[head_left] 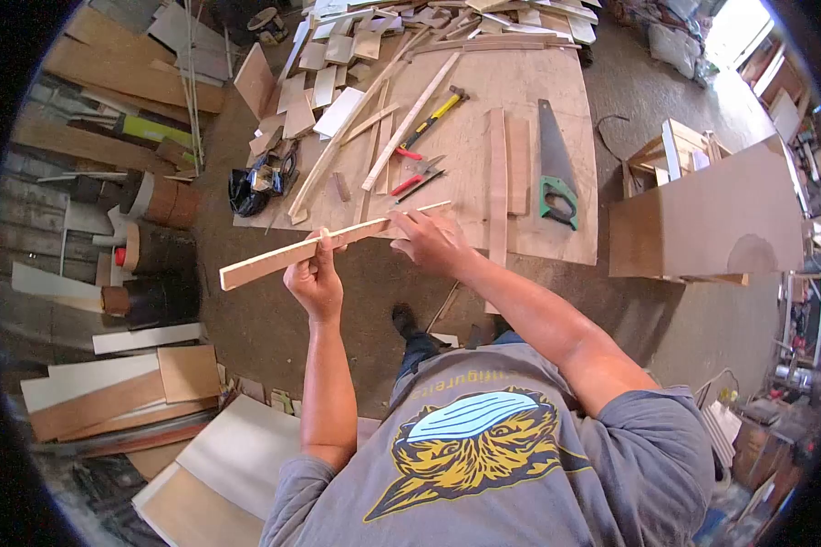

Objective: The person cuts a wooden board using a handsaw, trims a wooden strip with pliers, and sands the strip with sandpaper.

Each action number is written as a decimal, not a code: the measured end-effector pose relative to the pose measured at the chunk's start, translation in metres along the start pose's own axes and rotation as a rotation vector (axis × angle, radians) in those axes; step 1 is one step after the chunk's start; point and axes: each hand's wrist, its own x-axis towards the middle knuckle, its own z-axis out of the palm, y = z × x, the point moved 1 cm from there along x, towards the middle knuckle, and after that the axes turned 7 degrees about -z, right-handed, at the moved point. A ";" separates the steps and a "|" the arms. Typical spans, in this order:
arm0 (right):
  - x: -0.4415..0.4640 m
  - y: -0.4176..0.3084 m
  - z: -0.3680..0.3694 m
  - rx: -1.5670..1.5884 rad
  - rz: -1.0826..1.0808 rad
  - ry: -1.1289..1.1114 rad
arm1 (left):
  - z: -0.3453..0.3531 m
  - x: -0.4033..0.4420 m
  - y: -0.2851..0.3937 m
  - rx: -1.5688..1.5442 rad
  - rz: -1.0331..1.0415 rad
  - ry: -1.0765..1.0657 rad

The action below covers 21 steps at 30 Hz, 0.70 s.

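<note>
Strip (265, 262) up in air, right end over table (511, 82). Left hand (315, 281) closed round it, thumb on near side. Right hand (429, 242) half open, fingers at strip near right end; cannot tell from here if they grip. Best: left firm, right light, strip steady.

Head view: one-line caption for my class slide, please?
Left hand and right hand on a wooden strip, at a table bearing a hammer and a green-handled handsaw.

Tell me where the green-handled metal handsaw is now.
In the head view, the handsaw lies on the right side of the brown plywood tabletop, beside a flat brown wooden board.
</note>
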 end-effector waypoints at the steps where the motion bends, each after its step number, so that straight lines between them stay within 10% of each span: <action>1: 0.003 -0.003 0.013 -0.016 0.060 -0.012 | -0.010 0.011 -0.003 -0.017 0.001 0.009; 21: 0.073 -0.007 0.128 -0.069 0.407 -0.059 | -0.120 0.132 -0.079 -0.022 0.023 0.154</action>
